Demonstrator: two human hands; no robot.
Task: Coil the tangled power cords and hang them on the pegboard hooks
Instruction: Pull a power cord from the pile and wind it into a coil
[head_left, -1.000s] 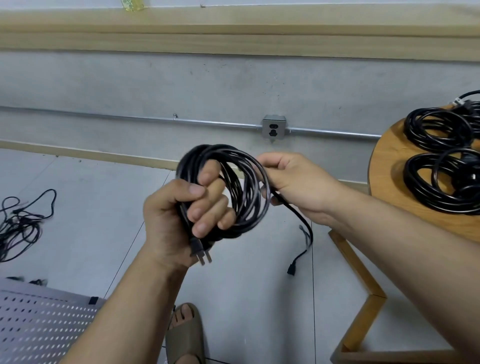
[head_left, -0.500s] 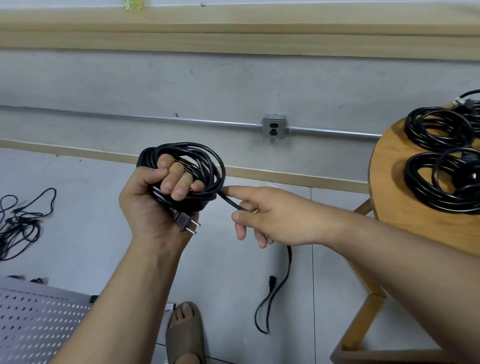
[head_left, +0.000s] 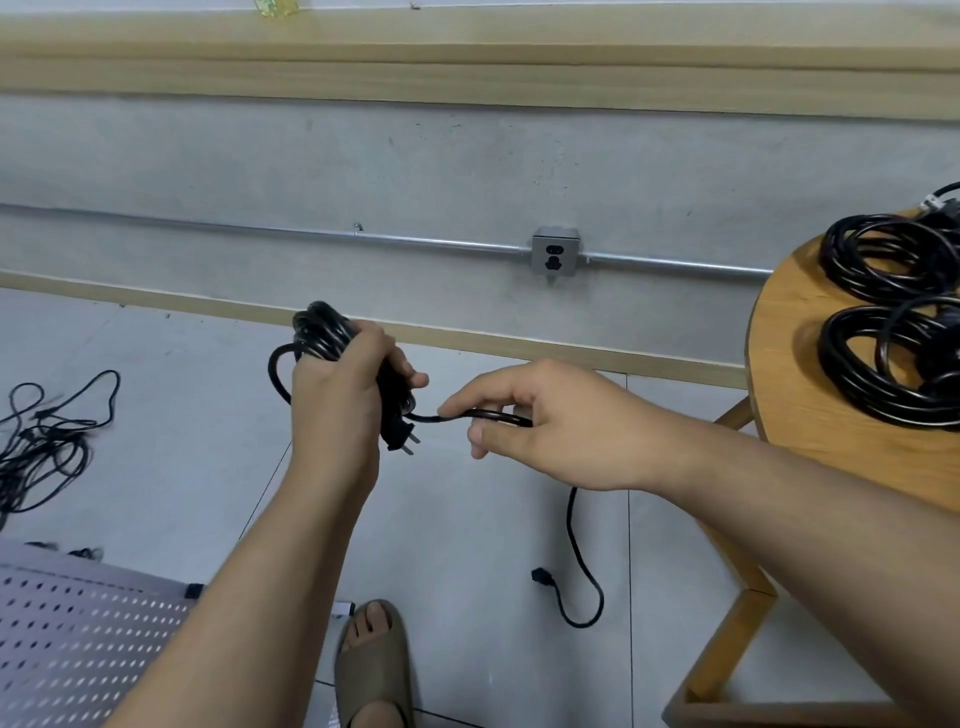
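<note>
Change noted: the coil (head_left: 322, 327), a wide open ring a second ago, is now being squeezed into a narrow bundle. It is sitting lower-left of the wall socket (head_left: 556, 257) rather than straight under it.

The left hand (head_left: 337, 400) is turning knuckles-up, its fingers wrapping fully round the bundle's middle, with the plug (head_left: 402, 440) poking out beneath. The right hand (head_left: 545, 426), below the socket, is pinching the loose tail (head_left: 488, 414) between thumb and forefinger and drawing it level toward the bundle. The remaining slack is dangling to the floor.

Reading: looping seems finished, and the tail is probably going round the waist as a tie-off. Hanging is still outstanding; the pegboard (head_left: 78, 639) is lying far below-left of the socket.
</note>
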